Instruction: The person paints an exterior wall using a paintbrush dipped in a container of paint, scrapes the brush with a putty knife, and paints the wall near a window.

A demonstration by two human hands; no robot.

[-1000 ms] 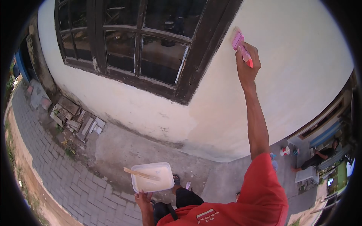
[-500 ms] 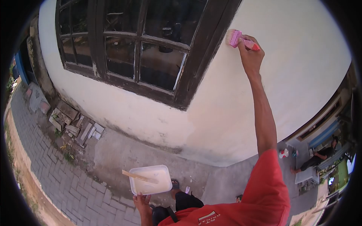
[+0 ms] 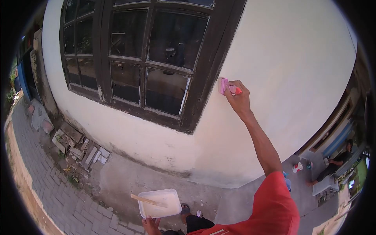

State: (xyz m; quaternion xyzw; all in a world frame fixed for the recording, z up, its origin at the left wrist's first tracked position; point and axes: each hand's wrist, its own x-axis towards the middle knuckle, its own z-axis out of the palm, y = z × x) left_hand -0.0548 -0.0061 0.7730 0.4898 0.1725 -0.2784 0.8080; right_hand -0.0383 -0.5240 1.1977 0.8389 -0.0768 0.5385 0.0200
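My right hand [image 3: 239,98] is closed around the handle of a pink paintbrush [image 3: 224,86]. Its bristles press on the cream wall [image 3: 270,78], close beside the right edge of the dark wooden window frame [image 3: 203,92]. Low in view, my left hand [image 3: 151,225] grips the near edge of a white plastic tub [image 3: 175,200] of pale paint. A flat wooden stick [image 3: 145,199] lies across the tub, one end over the rim and the other in the paint. Part of the left hand's fingers is hidden under the tub.
Broken boards and tiles [image 3: 80,147] are piled at the wall's foot on the left, beside grey paving [image 3: 70,196]. A person [image 3: 333,162] sits on a bench at the far right. A red and white container [image 3: 297,167] stands on the ground nearby.
My right hand has moved the paintbrush down along the window frame's edge, nearer its lower corner. The view has shifted slightly upward. My left hand still holds the tub.
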